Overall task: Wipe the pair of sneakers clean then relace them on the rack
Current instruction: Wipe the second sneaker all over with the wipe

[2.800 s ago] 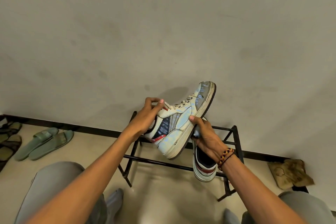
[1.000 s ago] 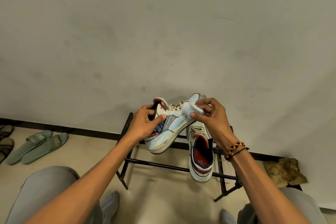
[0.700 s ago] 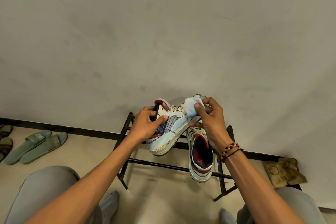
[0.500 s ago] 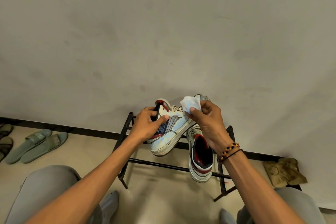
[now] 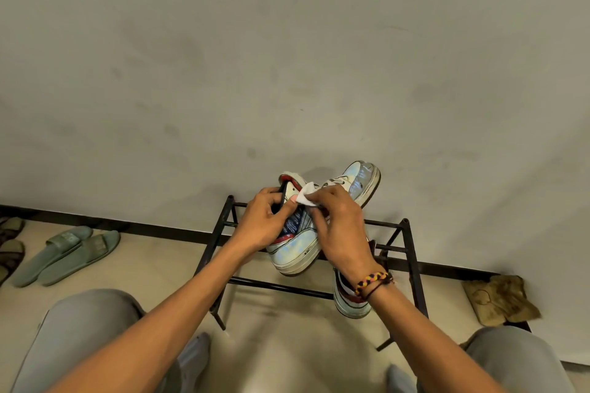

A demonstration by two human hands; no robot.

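Sneaker (image 5: 298,250) gripped between hands, left (image 5: 262,223) at heel, right (image 5: 340,226) wiping.

Black metal rack (image 5: 412,252) stood on the floor (image 5: 153,268) against the wall. One sneaker (image 5: 349,305) lay on its bars at right. On the floor: green slides (image 5: 68,254) at left, crumpled rag (image 5: 501,298) at right.

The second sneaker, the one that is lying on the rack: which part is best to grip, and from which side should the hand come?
Probably the heel collar, coming from the near side. The second sneaker lies across the rack bars with its heel overhanging toward the person, so that end is free. The right hand, holding the wipe, hides its front part.
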